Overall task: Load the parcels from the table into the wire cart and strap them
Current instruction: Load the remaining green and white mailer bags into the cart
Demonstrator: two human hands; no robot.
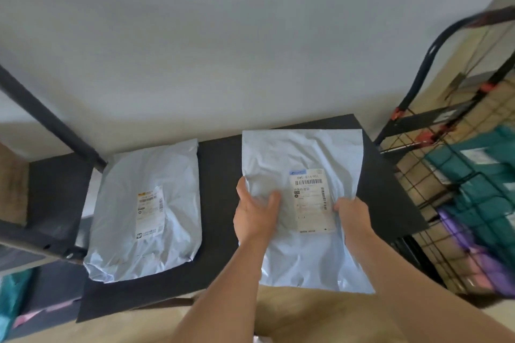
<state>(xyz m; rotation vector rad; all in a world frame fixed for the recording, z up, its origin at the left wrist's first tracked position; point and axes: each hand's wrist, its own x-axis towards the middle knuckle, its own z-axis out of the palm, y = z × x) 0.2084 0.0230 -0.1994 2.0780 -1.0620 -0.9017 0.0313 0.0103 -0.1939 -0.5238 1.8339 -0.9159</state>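
A flat pale-grey mailer parcel [302, 159] with a barcode label hangs over the near edge of the black table [220, 164]. My left hand [255, 213] grips its left side, thumb on top. My right hand [352, 214] pinches its right side beside the label. A second, fuller grey parcel [145, 209] with a white label lies flat on the table to the left, untouched. The black wire cart [451, 175] stands at the right, its view blurred, with teal and purple parcels [479, 195] inside.
A dark metal frame bar [47, 117] slants across the left, down to the table's left end. A grey wall rises behind the table. Teal and pink packages [16, 301] lie low at the left. Tan floor shows below my arms.
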